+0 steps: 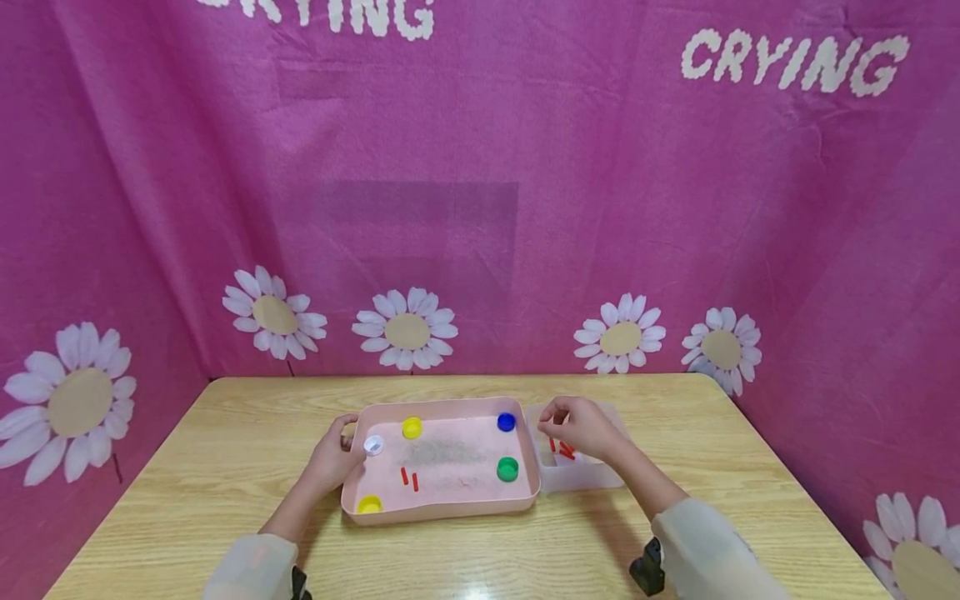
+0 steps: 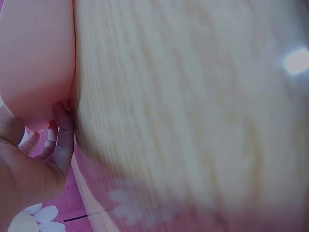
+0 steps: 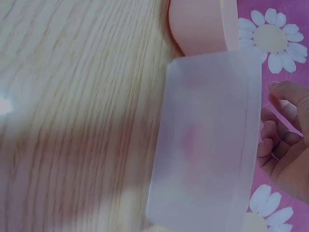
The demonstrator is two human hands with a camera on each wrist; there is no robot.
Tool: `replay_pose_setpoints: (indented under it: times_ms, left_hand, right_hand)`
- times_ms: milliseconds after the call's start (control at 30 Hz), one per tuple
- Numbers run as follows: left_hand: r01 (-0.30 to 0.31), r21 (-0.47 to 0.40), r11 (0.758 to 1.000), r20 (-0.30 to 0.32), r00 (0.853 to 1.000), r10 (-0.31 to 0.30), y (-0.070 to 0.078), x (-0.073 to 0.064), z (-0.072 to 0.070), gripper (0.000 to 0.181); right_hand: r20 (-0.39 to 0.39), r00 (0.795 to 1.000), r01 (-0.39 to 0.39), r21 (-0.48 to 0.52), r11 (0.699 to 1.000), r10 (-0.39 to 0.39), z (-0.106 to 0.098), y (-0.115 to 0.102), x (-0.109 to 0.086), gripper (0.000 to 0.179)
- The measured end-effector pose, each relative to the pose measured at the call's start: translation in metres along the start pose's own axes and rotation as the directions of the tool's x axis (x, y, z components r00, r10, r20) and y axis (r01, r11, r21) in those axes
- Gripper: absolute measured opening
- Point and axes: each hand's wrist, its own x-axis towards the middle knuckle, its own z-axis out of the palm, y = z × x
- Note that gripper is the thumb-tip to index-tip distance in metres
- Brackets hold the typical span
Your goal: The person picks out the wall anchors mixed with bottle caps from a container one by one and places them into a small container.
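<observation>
My left hand [image 1: 335, 457] grips the left wall of a shallow pink tray [image 1: 442, 509]; in the left wrist view its fingers [image 2: 63, 130] bend against the tray's outer side. Inside the tray lie two short red sticks [image 1: 416, 482]. Round caps sit around them: yellow [image 1: 412, 427], white [image 1: 373, 445], blue [image 1: 506, 422], green [image 1: 507, 468], and another yellow one [image 1: 370, 504] at the front left. My right hand [image 1: 581, 427] hovers over a translucent box [image 1: 581, 478] holding several red sticks [image 1: 567, 451]. Its fingers are loosely bent, with nothing visible between them.
The box stands against the tray's right side on a wood-grain table [image 1: 262, 417]. Behind and beside the table hangs a pink cloth [image 1: 465, 250] with white daisies and lettering. A dark smudgy patch [image 1: 442, 452] marks the tray floor.
</observation>
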Motion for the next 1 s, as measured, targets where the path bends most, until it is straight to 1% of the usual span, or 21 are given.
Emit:
replay_pose_setpoints:
  times_ms: [167,467,667,833,900,1000]
  left_hand:
    - [0.0,0.002,1.0,0.001,1.0,0.0,-0.001,0.001,0.0,0.061]
    - [-0.001,0.005,1.0,0.004,1.0,0.001,-0.001,0.002,0.0,0.061]
    - [0.02,0.025,0.999,-0.002,1.0,-0.02,0.0,0.001,0.0,0.06]
    - [0.008,0.014,1.0,0.007,1.0,-0.008,0.0,0.001,0.0,0.06]
    - [-0.001,0.007,1.0,0.009,1.0,0.001,0.0,0.0,0.0,0.06]
    - [0.004,-0.004,1.0,0.008,1.0,-0.004,0.0,0.0,0.0,0.061]
  right_hand:
    - [0.009,1.0,0.03,0.009,1.0,-0.03,0.006,-0.008,0.004,0.008]
    - [0.013,0.993,0.115,0.011,0.993,-0.115,0.015,-0.024,0.012,0.007]
    - [0.038,0.99,0.131,0.033,0.991,-0.132,0.022,-0.033,0.014,0.007]
    - [0.048,0.979,0.197,0.061,0.978,-0.2,0.03,-0.038,0.014,0.008]
    - [0.055,0.976,0.207,0.069,0.976,-0.211,0.033,-0.04,0.015,0.008]
    - [0.07,0.975,0.206,0.076,0.976,-0.211,0.038,-0.045,0.015,0.008]
